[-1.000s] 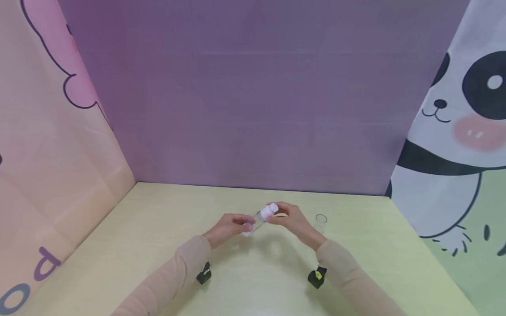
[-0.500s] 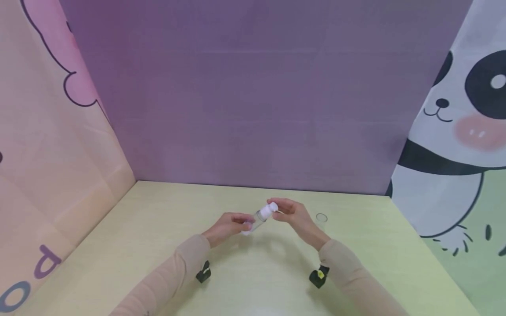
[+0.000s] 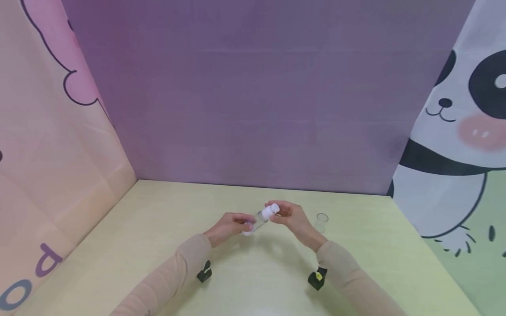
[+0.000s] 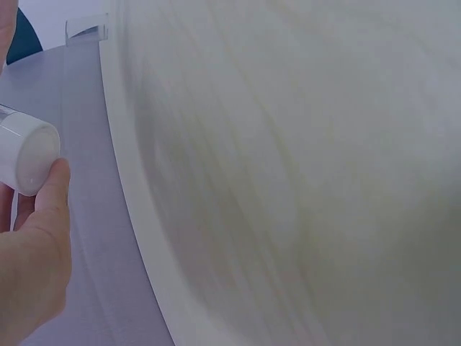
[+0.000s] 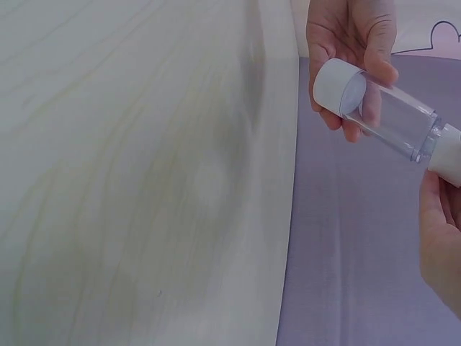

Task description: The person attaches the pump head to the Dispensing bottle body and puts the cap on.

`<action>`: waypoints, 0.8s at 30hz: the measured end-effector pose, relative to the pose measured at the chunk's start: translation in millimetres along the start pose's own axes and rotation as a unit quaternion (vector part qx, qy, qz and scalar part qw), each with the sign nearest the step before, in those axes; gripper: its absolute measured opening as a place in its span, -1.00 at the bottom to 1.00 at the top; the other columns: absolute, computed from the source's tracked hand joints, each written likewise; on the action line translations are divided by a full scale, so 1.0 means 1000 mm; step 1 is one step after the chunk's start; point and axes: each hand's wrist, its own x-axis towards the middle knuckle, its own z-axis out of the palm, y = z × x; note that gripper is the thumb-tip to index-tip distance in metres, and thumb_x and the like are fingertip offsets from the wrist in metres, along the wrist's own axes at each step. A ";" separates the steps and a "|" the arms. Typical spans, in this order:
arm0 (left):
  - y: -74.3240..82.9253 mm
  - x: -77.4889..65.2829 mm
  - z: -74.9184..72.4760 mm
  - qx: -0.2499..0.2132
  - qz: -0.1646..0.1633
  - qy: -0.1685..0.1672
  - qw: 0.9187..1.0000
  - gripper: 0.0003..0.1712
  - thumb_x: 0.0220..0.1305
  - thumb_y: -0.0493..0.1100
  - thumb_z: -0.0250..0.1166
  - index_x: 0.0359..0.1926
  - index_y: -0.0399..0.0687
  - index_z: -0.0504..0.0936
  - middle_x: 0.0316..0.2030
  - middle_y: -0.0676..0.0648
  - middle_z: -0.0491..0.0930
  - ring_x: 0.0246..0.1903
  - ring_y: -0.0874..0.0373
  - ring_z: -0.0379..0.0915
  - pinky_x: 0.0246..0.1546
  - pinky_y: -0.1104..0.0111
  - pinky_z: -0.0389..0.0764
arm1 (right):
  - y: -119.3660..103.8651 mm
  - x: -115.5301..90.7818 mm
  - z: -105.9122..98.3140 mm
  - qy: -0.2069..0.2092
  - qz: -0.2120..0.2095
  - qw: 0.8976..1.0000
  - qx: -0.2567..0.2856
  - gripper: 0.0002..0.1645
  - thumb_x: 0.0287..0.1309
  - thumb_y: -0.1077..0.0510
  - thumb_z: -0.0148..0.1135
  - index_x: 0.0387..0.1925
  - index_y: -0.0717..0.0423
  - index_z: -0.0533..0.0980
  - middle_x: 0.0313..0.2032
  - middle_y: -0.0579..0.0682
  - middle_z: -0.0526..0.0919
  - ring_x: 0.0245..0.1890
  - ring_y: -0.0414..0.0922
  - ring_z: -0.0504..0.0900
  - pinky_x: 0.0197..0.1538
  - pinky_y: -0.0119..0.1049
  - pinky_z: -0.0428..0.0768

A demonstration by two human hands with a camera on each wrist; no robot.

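Note:
A clear bottle (image 3: 258, 222) with a white base and a white top is held tilted above the table, its top towards the upper right. My left hand (image 3: 228, 228) grips it near the base, thumb on the near side. Around the white top (image 3: 268, 213), my right hand (image 3: 293, 221) pinches with thumb and fingers. In the right wrist view, the bottle's clear wall (image 5: 396, 119) lies between the left hand (image 5: 353, 43) and the right hand (image 5: 443, 241). The left wrist view shows the round white base (image 4: 36, 158) beside my left fingers.
A clear open cylinder (image 3: 321, 223) stands on the pale table (image 3: 253, 281) just right of my right hand. Black wrist-camera mounts (image 3: 204, 272) hang under both wrists. A purple wall (image 3: 253, 109) rises behind the table, with printed panels at both sides.
Half a second ago my right fingers were loosened and spread slightly off the white top; now they close around it again. My left hand stays in place on the bottle.

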 end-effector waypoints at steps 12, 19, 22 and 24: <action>0.002 0.001 0.000 0.005 -0.011 0.007 1.000 -0.60 0.14 -0.02 0.28 0.03 0.08 0.57 0.10 -0.05 0.48 0.02 0.04 0.39 0.08 0.05 0.40 | 0.000 0.001 0.001 0.016 0.014 1.000 -0.004 -0.45 -0.02 0.21 0.33 0.09 0.13 0.46 0.08 0.06 0.55 0.08 -0.08 0.52 0.09 -0.18 0.49; 0.001 0.002 0.000 0.001 -0.024 0.013 1.000 -0.60 0.11 0.00 0.31 0.01 0.12 0.59 0.10 -0.03 0.49 0.01 0.04 0.39 0.07 0.09 0.41 | -0.001 0.001 0.002 0.034 0.026 0.999 -0.022 -0.48 -0.02 0.19 0.34 0.05 0.12 0.49 0.04 0.04 0.58 0.06 -0.06 0.53 0.11 -0.12 0.47; 0.000 0.002 0.001 0.000 -0.020 0.012 1.000 -0.61 0.11 -0.01 0.31 0.01 0.10 0.59 0.09 -0.04 0.49 0.01 0.05 0.40 0.07 0.10 0.41 | -0.001 0.001 0.004 0.043 0.030 0.998 -0.027 -0.49 -0.03 0.19 0.35 0.04 0.14 0.49 0.02 0.05 0.59 0.05 -0.06 0.54 0.11 -0.12 0.46; 0.000 0.002 0.001 -0.002 -0.015 0.011 1.000 -0.60 0.12 -0.02 0.30 0.01 0.08 0.59 0.09 -0.05 0.49 0.00 0.05 0.40 0.06 0.09 0.41 | -0.001 0.001 0.004 0.051 0.032 0.998 -0.029 -0.49 -0.03 0.19 0.35 0.03 0.14 0.50 0.02 0.06 0.59 0.03 -0.07 0.54 0.11 -0.12 0.46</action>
